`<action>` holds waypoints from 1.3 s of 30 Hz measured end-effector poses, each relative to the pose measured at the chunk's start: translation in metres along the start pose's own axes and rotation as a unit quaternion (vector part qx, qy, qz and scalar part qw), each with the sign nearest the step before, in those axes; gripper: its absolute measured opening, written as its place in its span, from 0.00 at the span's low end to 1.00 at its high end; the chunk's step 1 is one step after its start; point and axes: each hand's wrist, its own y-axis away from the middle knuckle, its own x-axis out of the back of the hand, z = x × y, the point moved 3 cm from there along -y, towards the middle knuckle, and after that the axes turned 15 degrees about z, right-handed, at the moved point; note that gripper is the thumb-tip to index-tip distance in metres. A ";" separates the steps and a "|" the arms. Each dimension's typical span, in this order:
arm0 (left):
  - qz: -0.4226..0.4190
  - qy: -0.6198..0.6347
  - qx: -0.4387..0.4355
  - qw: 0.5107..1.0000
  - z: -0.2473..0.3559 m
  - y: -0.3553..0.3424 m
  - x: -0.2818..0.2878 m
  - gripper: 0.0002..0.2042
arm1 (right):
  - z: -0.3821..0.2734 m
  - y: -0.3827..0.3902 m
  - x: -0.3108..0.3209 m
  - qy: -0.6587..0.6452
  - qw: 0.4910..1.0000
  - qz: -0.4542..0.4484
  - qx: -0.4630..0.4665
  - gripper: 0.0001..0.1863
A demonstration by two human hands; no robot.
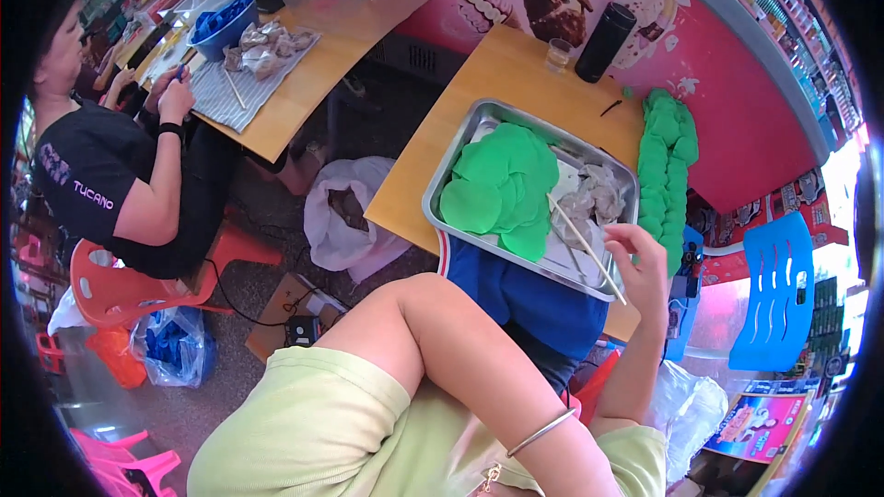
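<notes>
My right hand [637, 262] hovers over the near right edge of a metal tray [437, 170], its fingers loosely bent and apart. No held thing shows in it. Just beside the fingers, a thin pale stick [589, 253] slants across the tray and over its rim. A heap of flat, round green pieces [505, 179] covers the tray's left half. A crumpled greyish plastic bag [594, 195] lies at its right. My left arm [479, 350], wearing a metal bangle [541, 433], folds back toward me; its hand is outside the picture.
Along the wooden table's [497, 60] right side runs a long pile of green bundles [665, 175]. A black bottle [606, 41] and a small clear cup [558, 55] stand behind the tray. At left, a person [110, 156] works at another table. A blue chair [773, 294] stands right.
</notes>
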 end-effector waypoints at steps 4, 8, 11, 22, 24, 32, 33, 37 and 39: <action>-0.006 0.003 -0.006 1.000 0.004 -0.013 0.009 0.09 | -0.008 -0.004 -0.049 -0.004 0.998 -0.063 0.024 0.10; -0.007 0.001 -0.009 1.000 0.015 -0.020 0.026 0.09 | -0.016 -0.010 -0.101 0.007 0.991 -0.118 0.058 0.10; -0.014 0.004 -0.012 1.000 0.038 -0.020 0.045 0.09 | -0.017 -0.018 -0.127 0.024 0.994 -0.083 0.064 0.13; -0.042 0.015 -0.023 0.999 0.150 -0.026 0.215 0.09 | -0.015 -0.039 -0.197 0.200 0.963 -0.072 0.168 0.15; -0.048 0.014 -0.021 0.999 0.173 -0.032 0.259 0.08 | -0.017 -0.037 -0.194 0.207 0.960 -0.089 0.168 0.14; 0.432 -0.201 0.205 0.855 0.152 0.072 0.361 0.05 | 0.002 -0.035 -0.132 -0.145 0.983 0.036 -0.105 0.06; 0.499 -0.147 0.243 0.819 0.147 0.089 0.369 0.05 | 0.002 -0.032 -0.129 -0.197 0.971 0.053 -0.121 0.07; 0.553 -0.178 0.208 0.787 0.141 0.095 0.381 0.10 | -0.006 -0.021 -0.118 -0.219 0.961 0.073 -0.154 0.08; 0.574 -0.166 0.159 0.786 0.139 0.091 0.383 0.11 | -0.012 -0.017 -0.116 -0.201 0.967 0.082 -0.137 0.09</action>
